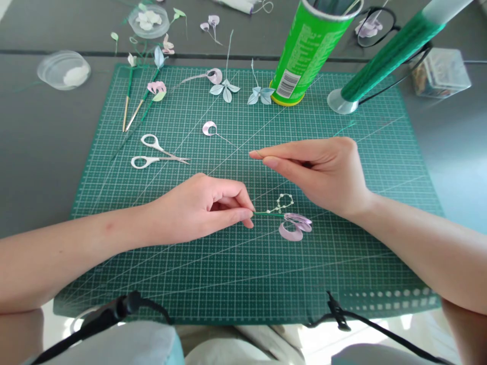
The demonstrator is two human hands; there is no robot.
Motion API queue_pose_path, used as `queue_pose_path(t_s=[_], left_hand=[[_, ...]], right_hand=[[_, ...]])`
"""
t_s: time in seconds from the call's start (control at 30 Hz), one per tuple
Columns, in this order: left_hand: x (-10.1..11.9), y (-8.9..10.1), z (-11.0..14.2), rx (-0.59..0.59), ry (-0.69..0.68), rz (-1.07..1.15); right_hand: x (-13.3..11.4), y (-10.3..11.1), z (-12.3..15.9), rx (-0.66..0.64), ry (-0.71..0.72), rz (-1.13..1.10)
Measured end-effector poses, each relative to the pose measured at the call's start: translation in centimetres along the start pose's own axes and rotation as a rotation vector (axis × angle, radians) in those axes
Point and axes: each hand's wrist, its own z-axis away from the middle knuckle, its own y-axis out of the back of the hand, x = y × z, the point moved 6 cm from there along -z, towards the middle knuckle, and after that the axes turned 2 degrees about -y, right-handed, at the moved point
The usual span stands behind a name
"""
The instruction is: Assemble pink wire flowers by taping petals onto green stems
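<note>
My left hand pinches the green-wrapped stem of a small wire flower, held just over the green cutting mat. At the stem's right end are pale purple looped petals, and a loop of small white beads branches off above them. My right hand is up and to the right, thumb and forefinger pinched on a thin green thread; most of the thread is too fine to follow. A single pink ring-shaped petal on a wire lies just beyond the fingertips.
White-handled scissors lie left on the mat. Behind stand a tall green can and a green tube. Blue wire flowers, stemmed buds, shallow clear dishes and a clear box sit around the back.
</note>
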Motion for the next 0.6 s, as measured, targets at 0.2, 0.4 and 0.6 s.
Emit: queue_pose_path(t_s=[0.2,0.4,0.6], left_hand=[[0.04,-0.18,-0.02,-0.027,-0.025,0.045],[0.10,0.09,0.06,0.010,-0.025,0.053],[0.52,0.52,0.17,0.086,-0.050,0.073]], right_hand=[[-0.27,0.02,0.09,-0.011,0.016,0.006],[0.17,0.00,0.10,0.009,-0.028,0.056],[0.70,0.19,-0.20,0.022,-0.078,0.106]])
